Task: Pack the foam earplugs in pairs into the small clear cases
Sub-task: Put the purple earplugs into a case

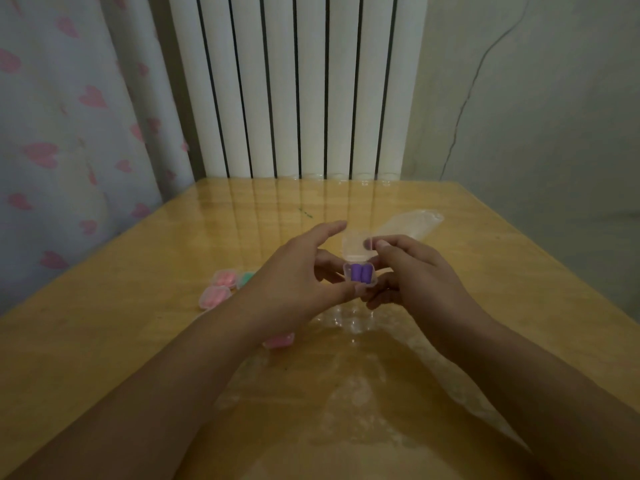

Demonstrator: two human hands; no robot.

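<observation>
A small clear case [356, 251] is held above the wooden table [485, 271] with its lid standing open. Two purple foam earplugs [361, 274] lie side by side in its base. My left hand [301, 271] pinches the base between thumb and fingers, its index finger stretched out. My right hand [412, 271] holds the case from the right, its index fingertip on the lid's edge. Closed cases with pink earplugs [214, 294] and a green pair [246, 278] lie on the table left of my left hand. Another pink case [278, 340] shows under my left wrist.
A clear plastic bag [408, 226] lies on the table behind my hands. Several empty clear cases [349, 318] sit below my hands. A white radiator [294, 88] stands at the table's far edge, and a heart-print curtain [69, 133] hangs on the left.
</observation>
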